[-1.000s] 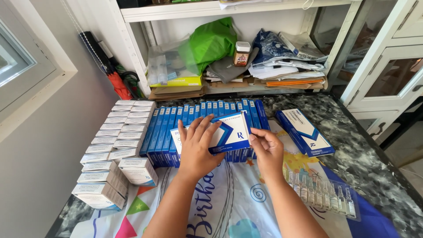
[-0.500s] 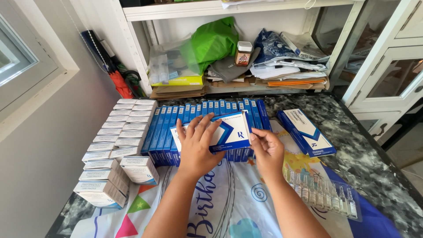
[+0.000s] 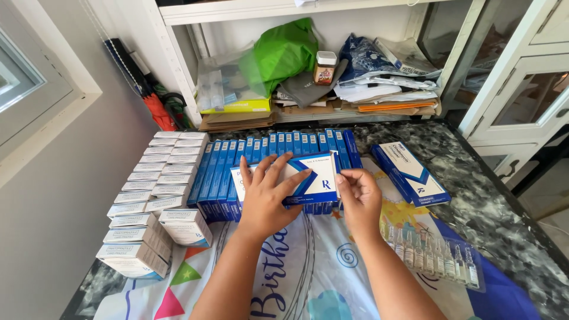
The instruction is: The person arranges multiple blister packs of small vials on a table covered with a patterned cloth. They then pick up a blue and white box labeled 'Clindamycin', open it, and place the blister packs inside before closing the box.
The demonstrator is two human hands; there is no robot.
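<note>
Hands (image 3: 269,198) (image 3: 357,201) — blue-white box (image 3: 320,178)

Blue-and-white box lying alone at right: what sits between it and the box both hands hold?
Head view: only the end of the upright blue box row and a strip of colourful printed cloth.
</note>
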